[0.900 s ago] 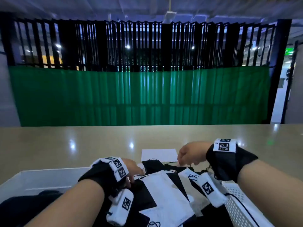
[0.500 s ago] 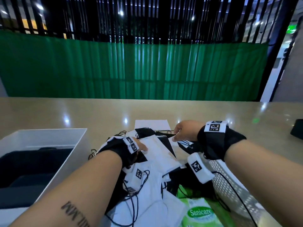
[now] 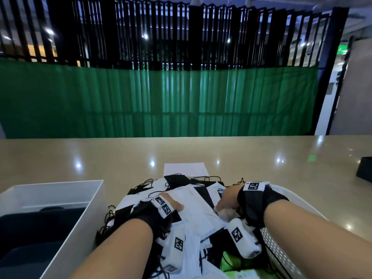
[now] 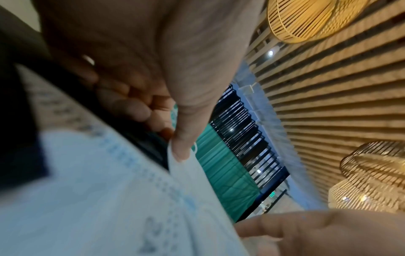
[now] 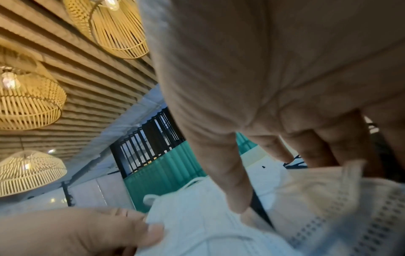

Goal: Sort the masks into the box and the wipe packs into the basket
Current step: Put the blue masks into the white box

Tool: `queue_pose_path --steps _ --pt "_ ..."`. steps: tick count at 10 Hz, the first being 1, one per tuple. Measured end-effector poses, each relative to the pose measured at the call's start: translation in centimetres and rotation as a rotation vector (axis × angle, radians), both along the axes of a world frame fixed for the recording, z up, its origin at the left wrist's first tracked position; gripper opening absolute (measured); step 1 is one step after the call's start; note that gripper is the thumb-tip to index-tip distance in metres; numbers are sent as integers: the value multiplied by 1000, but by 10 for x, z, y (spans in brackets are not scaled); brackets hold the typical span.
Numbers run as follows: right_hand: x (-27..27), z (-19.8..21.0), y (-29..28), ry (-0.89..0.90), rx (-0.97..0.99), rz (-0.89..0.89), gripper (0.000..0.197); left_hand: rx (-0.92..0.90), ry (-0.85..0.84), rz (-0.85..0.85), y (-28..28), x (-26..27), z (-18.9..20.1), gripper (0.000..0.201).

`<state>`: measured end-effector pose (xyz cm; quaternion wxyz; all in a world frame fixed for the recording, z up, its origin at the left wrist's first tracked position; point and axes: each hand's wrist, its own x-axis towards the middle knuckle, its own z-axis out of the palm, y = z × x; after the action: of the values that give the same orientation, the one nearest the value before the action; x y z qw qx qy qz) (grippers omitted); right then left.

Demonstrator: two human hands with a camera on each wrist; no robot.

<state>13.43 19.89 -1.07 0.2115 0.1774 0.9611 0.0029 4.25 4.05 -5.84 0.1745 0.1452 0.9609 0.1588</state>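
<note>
A heap of white and black masks (image 3: 193, 200) lies on the table between a white box (image 3: 60, 190) on the left and a white perforated basket (image 3: 281, 252) on the right. My left hand (image 3: 173, 204) rests on the heap; in the left wrist view its thumb (image 4: 179, 147) and fingers pinch the edge of a white mask (image 4: 109, 190). My right hand (image 3: 223, 202) is on the heap's right side. Its thumb (image 5: 236, 195) presses a white mask (image 5: 317, 187) whose fold rises against the curled fingers. A green wipe pack (image 3: 235, 264) shows at the bottom, partly under masks.
The box holds dark contents (image 3: 40, 228). A white sheet of paper (image 3: 184, 169) lies just beyond the heap. A dark object (image 3: 364, 172) sits at the table's right edge. A green screen and black railing stand behind the table.
My right hand has drawn back from the heap's far edge to its right middle, near the basket. The left hand stays on the white mask. The head view has tilted.
</note>
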Motion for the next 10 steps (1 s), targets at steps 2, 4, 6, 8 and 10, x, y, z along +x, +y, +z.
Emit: queue_pose_path --steps 2,4,6,8,10 --pt "-17 -18 10 100 -73 -28 34 933 -205 232 -7 -28 9 8" --pt "-19 -7 21 391 -194 -146 13 1593 -626 344 -27 -20 13 30" --pt "-15 17 47 872 -482 -316 11 1685 -541 363 -22 -20 9 32" --pt "6 45 59 1245 -995 -357 32 1680 -510 266 -17 -9 31 32" --pt "11 36 40 978 -1069 -255 33 1630 -437 91 -3 12 63 30"
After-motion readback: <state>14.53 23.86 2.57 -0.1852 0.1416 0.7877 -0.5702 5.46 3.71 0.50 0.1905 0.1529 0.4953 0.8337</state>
